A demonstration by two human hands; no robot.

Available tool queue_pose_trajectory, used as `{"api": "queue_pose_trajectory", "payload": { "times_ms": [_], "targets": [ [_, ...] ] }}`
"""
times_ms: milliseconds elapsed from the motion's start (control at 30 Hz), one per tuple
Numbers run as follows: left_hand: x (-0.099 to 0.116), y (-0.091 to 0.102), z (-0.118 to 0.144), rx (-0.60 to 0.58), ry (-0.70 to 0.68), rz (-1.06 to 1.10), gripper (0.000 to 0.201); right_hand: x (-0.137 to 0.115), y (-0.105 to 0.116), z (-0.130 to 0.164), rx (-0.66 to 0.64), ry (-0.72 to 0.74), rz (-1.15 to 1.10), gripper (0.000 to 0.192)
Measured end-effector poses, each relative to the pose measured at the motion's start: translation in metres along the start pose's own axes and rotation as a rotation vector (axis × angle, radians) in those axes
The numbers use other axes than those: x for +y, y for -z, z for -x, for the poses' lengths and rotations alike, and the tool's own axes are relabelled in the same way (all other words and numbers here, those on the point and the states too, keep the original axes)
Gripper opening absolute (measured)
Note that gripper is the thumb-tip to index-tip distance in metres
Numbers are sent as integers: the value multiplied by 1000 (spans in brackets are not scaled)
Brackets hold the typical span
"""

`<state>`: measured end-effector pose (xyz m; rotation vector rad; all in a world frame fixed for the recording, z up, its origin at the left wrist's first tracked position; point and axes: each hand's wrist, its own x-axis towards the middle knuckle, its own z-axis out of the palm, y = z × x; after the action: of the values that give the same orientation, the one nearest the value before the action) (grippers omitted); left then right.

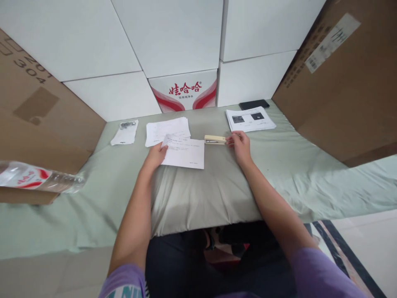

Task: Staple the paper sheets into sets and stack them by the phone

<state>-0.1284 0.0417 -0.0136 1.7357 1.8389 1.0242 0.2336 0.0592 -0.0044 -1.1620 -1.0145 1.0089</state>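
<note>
My left hand (157, 156) pinches the left edge of a printed white sheet (186, 155), thumb on top. Whether it is one sheet or a few together, I cannot tell. At the sheet's upper right corner lies a cream-coloured stapler (215, 140). The fingers of my right hand (240, 145) are closed around the stapler's right end. Just behind the held sheet is a stack of printed papers (167, 127), partly covered by it. Beyond my right hand rests another paper stack (251, 120) with dark pictures on its top page.
A small clear-and-white packet (125, 132) lies on the green cloth (124, 186) at the left. A black phone-like object (254, 104) sits behind the right stack. White boxes (182, 37) and brown cartons (341, 95) wall the surface. A water bottle (40, 177) lies at far left.
</note>
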Motion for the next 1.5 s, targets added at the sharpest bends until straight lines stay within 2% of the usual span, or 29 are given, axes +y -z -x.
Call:
{"api": "queue_pose_trajectory", "payload": {
  "times_ms": [200,333,633,767,900,1033,1100,1167,1200,1267,1400,1500],
  "targets": [
    [-4,1,-1,-7,18,34,40,-1,2,-1,11,-12,4,22],
    [-6,-3,-2,-39,21,25,40,0,2,-2,2,-21,4,22],
    [-6,-10,-2,-25,33,-19,44,-4,-1,0,-29,-15,14,21],
    [-8,-11,-2,-44,25,-39,46,-1,-2,4,-53,52,80,20],
    [-6,-13,-1,-37,20,-66,48,-13,-1,10,-85,252,361,17],
    [-1,-14,1,-38,45,-68,42,-41,-11,5,-268,343,875,19],
    [3,-14,2,-43,63,-78,42,-50,-23,-3,-441,370,1163,26],
    [8,-12,3,-59,87,-93,41,-51,-35,-13,-635,398,1331,31],
    [11,-12,3,-65,100,-100,41,-49,-40,-18,-712,407,1360,33],
    [15,-10,5,-69,128,-112,40,-40,-46,-26,-781,408,1340,35],
    [20,-8,6,-84,160,-138,40,-24,-45,-38,-773,405,1195,39],
    [20,-8,7,-98,163,-170,41,-18,-44,-40,-754,388,1167,41]
  ]
}}
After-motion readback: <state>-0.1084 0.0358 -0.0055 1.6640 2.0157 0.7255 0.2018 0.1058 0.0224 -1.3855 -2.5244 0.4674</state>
